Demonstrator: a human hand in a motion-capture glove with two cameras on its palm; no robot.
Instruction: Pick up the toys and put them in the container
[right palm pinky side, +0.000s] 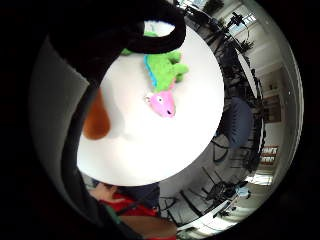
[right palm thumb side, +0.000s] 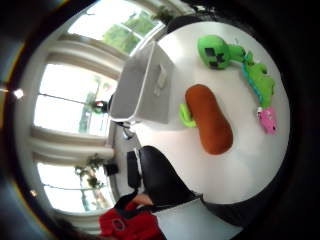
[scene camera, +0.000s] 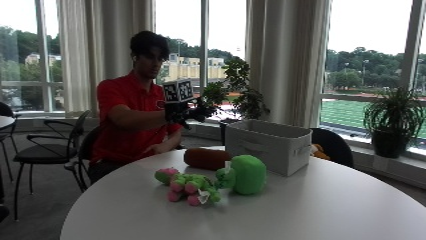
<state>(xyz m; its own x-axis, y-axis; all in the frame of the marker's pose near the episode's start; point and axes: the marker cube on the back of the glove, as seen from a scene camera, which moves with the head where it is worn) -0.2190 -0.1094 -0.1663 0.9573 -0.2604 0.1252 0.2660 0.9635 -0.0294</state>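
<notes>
The black-gloved right hand hovered raised above the round white table, fingers loosely spread, holding nothing. On the tabletop lay a soft brown oblong plush with green leaves, a blocky-faced bright green plush and a fuzzy green dinosaur plush with pink head, all just beside the grey fabric container.

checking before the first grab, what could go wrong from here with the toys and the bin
The carrot toy lies close beside the container, so reaching for it may nudge the bin. The green block-head plush and the green-and-pink plush lie touching, so lifting one may drag the other. The gloved right hand is raised above the table, holding nothing.
</notes>
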